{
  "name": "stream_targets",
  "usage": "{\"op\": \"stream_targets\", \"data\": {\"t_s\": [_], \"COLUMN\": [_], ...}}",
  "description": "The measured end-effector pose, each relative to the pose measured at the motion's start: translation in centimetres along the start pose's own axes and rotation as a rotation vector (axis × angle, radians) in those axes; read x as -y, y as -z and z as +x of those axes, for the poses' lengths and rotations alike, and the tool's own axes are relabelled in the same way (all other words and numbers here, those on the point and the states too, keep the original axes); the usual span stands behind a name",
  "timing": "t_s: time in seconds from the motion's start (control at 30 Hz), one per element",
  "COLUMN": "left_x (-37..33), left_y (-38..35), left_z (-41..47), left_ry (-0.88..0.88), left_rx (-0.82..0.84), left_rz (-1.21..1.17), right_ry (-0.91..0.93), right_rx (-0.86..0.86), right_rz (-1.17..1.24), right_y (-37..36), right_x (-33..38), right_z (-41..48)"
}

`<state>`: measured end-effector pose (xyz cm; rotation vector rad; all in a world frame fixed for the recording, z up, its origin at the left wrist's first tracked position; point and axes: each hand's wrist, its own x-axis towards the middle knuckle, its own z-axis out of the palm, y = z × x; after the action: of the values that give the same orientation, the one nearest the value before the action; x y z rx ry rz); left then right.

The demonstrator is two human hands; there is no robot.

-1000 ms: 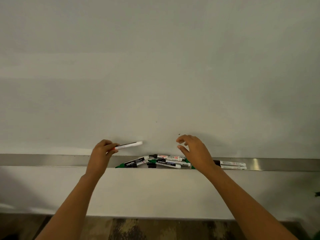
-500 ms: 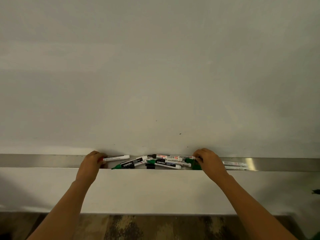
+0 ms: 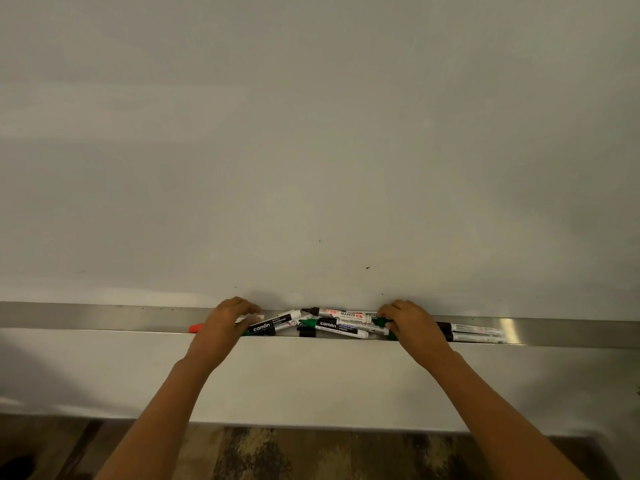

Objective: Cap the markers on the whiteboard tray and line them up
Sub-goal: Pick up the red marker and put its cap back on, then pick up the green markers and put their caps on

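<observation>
Head view: "camlin" reads on two camlin markers (image 3: 266, 326) and "MARKER" on a white marker (image 3: 349, 313), jumbled between the hands in the metal tray (image 3: 104, 317). The left hand (image 3: 225, 327) curls around a red-capped marker (image 3: 195, 328). The right hand (image 3: 412, 323) curls its fingers on a green marker (image 3: 380, 322). The whiteboard (image 3: 311, 150) rises behind them, above a patterned floor (image 3: 277, 455).

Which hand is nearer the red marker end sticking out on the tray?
Left. The left hand grips the red marker, whose red end pokes out beside it; the right hand is beyond the marker pile.
</observation>
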<state>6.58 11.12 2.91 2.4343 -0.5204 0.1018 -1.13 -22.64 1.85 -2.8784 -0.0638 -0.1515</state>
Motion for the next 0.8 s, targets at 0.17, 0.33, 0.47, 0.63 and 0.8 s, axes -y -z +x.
{"op": "stream_targets", "data": {"t_s": [0.17, 0.33, 0.47, 0.63, 0.8], "left_x": [-0.6, -0.8, -1.1, -2.0, -5.9], "left_y": [-0.9, -1.3, -1.3, -1.3, -1.2], "left_z": [-0.3, -0.3, -0.1, 0.1, 0.2], "left_ry": [-0.010, -0.013, -0.024, -0.043, 0.035], "left_rx": [0.118, 0.102, 0.086, 0.030, -0.037], "left_rz": [0.064, 0.079, 0.080, 0.054, -0.243], "right_ry": [0.004, 0.018, 0.056, 0.060, -0.027], "right_rx": [0.003, -0.012, 0.048, 0.047, -0.151], "right_rz": [-0.043, -0.011, -0.048, -0.039, 0.210], "right_y": [-0.3, -0.2, 0.0, 0.3, 1.4], "right_x": [0.0, -0.3, -0.8, -1.1, -0.5], "right_z": [-0.1, -0.7, -1.3, -1.4, -1.2]}}
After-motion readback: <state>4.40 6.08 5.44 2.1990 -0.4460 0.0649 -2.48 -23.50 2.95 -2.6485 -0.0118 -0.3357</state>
